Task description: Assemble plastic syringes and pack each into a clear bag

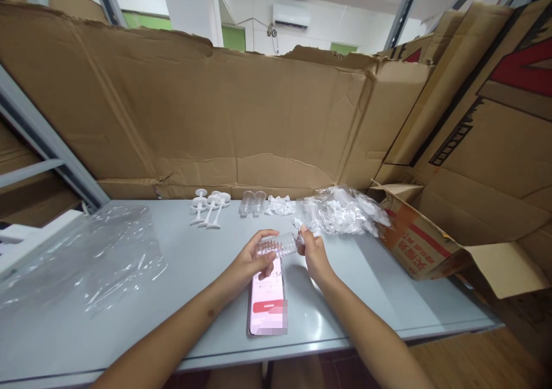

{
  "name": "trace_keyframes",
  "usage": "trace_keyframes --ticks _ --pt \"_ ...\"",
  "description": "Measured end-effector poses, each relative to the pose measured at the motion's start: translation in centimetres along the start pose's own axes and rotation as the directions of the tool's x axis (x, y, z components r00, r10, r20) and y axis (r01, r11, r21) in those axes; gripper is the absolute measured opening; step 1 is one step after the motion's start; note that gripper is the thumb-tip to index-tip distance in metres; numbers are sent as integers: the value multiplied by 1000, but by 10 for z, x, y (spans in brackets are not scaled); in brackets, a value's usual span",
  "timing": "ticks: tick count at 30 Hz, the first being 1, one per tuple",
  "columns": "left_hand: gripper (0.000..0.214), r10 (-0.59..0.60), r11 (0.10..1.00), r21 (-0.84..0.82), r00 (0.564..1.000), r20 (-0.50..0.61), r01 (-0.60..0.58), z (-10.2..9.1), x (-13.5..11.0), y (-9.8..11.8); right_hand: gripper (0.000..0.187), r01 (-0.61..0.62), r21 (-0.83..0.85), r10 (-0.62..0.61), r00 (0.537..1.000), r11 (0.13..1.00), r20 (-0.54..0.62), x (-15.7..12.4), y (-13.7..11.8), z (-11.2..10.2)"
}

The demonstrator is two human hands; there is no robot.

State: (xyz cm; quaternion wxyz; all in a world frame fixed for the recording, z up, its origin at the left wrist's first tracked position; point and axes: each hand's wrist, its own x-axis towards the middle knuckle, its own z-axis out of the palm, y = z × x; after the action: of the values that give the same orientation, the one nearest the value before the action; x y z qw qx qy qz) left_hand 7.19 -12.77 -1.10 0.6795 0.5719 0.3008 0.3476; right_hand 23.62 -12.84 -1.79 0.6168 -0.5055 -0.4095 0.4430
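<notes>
My left hand (252,259) is closed round a small clear ribbed plastic tube (280,244), held level above the table. My right hand (311,251) pinches the tube's right end, where a small white cap (301,237) sits. A phone (267,302) with a pink-and-white screen lies flat on the grey table (172,308) just under my hands. Behind them, a clear bag of white plastic parts (345,210) lies on the table.
White plunger-shaped pieces (209,208), two clear tubes (252,203) and a heap of small white caps (280,206) line the back edge. A crumpled clear plastic sheet (86,256) lies left. An open cardboard box (431,239) sits right; cardboard walls surround the table.
</notes>
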Motion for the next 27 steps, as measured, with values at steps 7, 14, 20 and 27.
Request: trace_keyframes --ticks 7,14,20,27 --pt "34 -173 936 -292 979 107 198 1 2 1 34 66 -88 -64 998 994 18 -1 3 -7" --pt "35 171 948 279 984 -44 -152 7 -6 -3 21 -45 -50 46 999 998 8 -1 -1 -3" --pt "39 553 375 769 791 262 -517 -8 -5 -13 20 -114 -28 114 993 993 14 -2 -4 0" --pt "35 525 559 656 829 193 -507 -8 -3 -11 24 -61 -60 61 998 996 4 -5 -7 -3"
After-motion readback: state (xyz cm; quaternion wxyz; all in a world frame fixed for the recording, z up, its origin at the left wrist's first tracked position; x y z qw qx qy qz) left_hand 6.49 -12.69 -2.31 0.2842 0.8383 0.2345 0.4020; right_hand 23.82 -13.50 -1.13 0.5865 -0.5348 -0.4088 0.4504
